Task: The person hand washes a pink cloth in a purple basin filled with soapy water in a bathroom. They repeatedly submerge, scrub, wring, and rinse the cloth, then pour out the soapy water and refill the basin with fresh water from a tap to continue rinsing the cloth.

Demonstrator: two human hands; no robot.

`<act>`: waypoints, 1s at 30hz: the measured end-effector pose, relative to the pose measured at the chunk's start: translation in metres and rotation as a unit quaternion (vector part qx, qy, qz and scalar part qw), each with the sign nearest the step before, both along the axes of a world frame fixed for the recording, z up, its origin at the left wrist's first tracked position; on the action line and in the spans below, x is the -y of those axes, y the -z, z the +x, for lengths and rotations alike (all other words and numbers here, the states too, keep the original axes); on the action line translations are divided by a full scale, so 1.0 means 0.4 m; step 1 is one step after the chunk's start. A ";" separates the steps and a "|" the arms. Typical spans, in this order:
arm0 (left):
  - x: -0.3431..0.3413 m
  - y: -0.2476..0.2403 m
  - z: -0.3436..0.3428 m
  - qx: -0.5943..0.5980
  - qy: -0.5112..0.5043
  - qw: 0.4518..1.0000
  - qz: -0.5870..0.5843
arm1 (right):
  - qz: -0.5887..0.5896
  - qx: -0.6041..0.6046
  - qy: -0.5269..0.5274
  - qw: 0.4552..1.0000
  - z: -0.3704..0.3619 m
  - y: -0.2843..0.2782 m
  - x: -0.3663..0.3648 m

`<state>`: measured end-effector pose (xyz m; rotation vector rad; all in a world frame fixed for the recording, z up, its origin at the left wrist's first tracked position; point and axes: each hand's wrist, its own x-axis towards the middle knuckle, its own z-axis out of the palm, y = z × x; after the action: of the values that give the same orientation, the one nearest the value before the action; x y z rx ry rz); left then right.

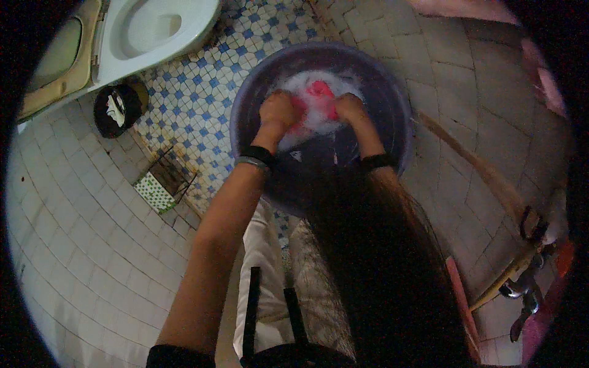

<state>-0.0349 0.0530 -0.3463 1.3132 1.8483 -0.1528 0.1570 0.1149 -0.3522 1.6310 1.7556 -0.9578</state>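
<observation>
A large purple basin (392, 116) stands on the floor in front of me, holding foamy water (319, 126). A bright pink cloth (319, 89) lies bunched in the suds, partly under the foam. My left hand (279, 110) is closed on the cloth's left side. On its right side, my right hand (350, 107) is closed on it too, with the fingertips partly hidden. Both hands are at the water, a short gap apart. Dark bands circle both wrists.
Dark hair hangs over the basin's near edge and my right forearm. A white toilet (184, 49) stands at the upper left, near a black bin (113, 113). A small rack (162, 184) is beside the left wall. A wooden stick (472, 156) leans at the right.
</observation>
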 end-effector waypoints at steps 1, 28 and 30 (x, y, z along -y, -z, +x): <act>0.007 -0.004 0.007 -0.002 0.089 0.996 0.021 | 0.025 -0.017 0.067 0.997 -0.009 0.006 0.010; 0.020 0.089 0.015 0.040 0.023 0.998 -0.034 | 0.051 -0.122 -0.118 0.984 -0.012 0.045 0.026; 0.015 0.075 0.018 0.046 -0.036 0.997 -0.045 | 0.120 -0.200 -0.267 0.935 0.015 0.071 0.032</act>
<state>-0.0278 0.0468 -0.3762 1.1718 1.7871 -0.1344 0.1628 0.1022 -0.3807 1.0206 2.5025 -0.8705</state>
